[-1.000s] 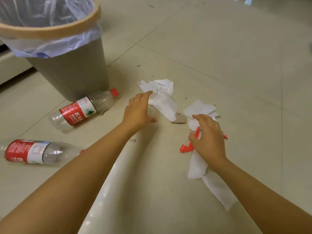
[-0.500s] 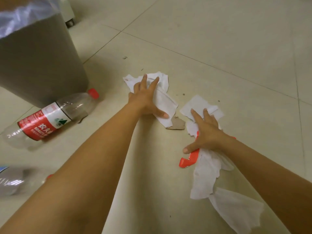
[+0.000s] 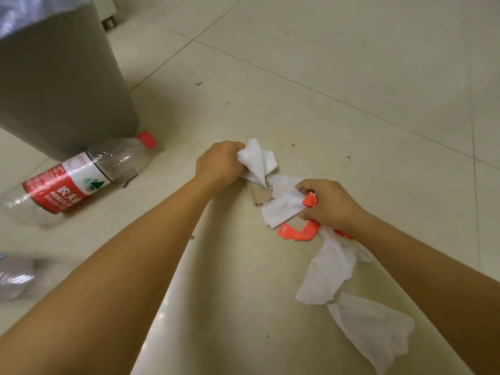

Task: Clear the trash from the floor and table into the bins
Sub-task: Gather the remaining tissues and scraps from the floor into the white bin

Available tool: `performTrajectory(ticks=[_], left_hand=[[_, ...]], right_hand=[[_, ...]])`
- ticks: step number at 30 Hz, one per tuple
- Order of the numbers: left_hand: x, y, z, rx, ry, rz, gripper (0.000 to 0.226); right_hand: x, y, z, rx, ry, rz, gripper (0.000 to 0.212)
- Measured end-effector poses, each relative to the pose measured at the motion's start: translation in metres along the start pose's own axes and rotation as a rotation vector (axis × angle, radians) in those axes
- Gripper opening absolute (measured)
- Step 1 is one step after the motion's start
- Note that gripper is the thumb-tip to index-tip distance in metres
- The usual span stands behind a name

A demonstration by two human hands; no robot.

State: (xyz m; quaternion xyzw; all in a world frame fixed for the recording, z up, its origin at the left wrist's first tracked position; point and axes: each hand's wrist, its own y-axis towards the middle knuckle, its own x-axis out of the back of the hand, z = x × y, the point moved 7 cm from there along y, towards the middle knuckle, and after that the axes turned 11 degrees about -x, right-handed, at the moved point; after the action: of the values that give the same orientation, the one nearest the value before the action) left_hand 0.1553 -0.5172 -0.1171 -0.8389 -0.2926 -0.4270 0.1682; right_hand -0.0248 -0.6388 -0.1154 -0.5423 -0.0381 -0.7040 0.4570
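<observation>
My left hand grips a crumpled white tissue on the tiled floor. Just right of it, my right hand clutches another white tissue together with a torn red wrapper strip. More white tissue trails down from under my right wrist, and a further piece lies lower right. A small brown cardboard scrap lies between my hands. The grey bin with its plastic liner stands at the upper left.
An empty plastic bottle with a red label and red cap lies against the bin's foot. A second bottle is blurred at the left edge. A furniture caster shows behind the bin. Pale tiles stretch to the right and far side.
Both hands went from flat on the tissues to closed fists bunching them up. The two hands have drawn closer together, and the view has moved nearer the floor.
</observation>
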Motion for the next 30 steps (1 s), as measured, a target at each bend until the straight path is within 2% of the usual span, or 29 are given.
performTrajectory(ticks=[2,5,9,13,16,18,20,22,26,30], left_hand=[[0.003,-0.014,0.007,0.028,-0.096,-0.018,0.015],[0.017,-0.036,0.016,0.077,-0.332,-0.099,0.018],[0.029,-0.063,0.023,0.191,-0.545,-0.186,0.020],[0.017,-0.085,0.023,0.247,-0.553,-0.066,0.020],[0.008,-0.097,0.016,0.262,-0.604,0.007,0.026],[0.003,-0.105,0.014,0.301,-0.576,0.047,0.033],[-0.001,-0.109,0.012,0.308,-0.543,0.039,0.030],[0.003,-0.115,0.004,0.266,-0.581,-0.008,0.025],[0.011,-0.121,-0.004,0.211,-0.676,-0.157,0.016],[0.012,-0.120,-0.011,0.231,-0.737,-0.223,0.022]], right_hand=[[-0.002,-0.005,0.006,0.017,0.118,-0.024,0.022],[-0.001,-0.018,0.021,0.076,0.339,-0.099,0.043],[-0.004,-0.036,0.054,0.191,0.356,-0.172,0.027],[-0.027,-0.038,0.088,0.260,0.265,-0.079,0.003],[-0.047,-0.044,0.098,0.212,0.308,-0.030,0.018],[-0.058,-0.051,0.098,0.089,0.405,0.025,0.031],[-0.063,-0.060,0.095,-0.010,0.485,0.023,0.039],[-0.063,-0.068,0.094,-0.058,0.534,-0.017,0.038],[-0.046,-0.079,0.086,-0.019,0.603,-0.163,0.013],[-0.018,-0.085,0.058,-0.004,0.656,-0.303,0.025]])
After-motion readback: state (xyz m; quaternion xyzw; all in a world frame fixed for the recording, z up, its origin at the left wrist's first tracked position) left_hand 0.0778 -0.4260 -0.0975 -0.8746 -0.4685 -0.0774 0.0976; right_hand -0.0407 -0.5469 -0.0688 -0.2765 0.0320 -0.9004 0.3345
